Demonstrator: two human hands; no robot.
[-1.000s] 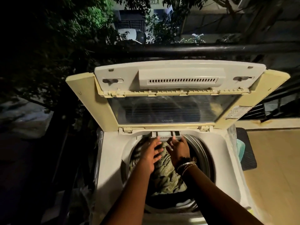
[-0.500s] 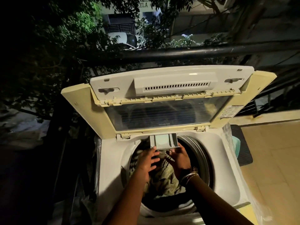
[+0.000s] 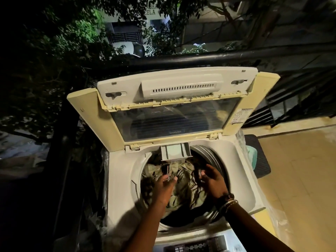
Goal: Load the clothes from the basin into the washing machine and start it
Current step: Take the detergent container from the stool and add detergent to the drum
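Note:
A white top-loading washing machine [image 3: 120, 179] stands in front of me with its cream lid [image 3: 174, 122] propped upright. Olive and dark patterned clothes [image 3: 189, 188] fill the drum. A small grey detergent drawer [image 3: 175, 151] juts out over the drum's back rim. My left hand [image 3: 163, 188] and my right hand [image 3: 213, 180] hover over the clothes, fingers spread, holding nothing. The right wrist carries bangles. The control panel [image 3: 198, 245] shows at the bottom edge. No basin is in view.
A black balcony railing [image 3: 181, 59] runs behind the machine, with trees and a building beyond in the dark. To the right lies a tiled floor [image 3: 298, 179] with a dark mat [image 3: 258, 155] and a pale green item [image 3: 251, 155] beside the machine.
The grey drawer slid out from the back rim. Both hands then drew back from it toward me and now hang over the clothes. The view shifted down and right.

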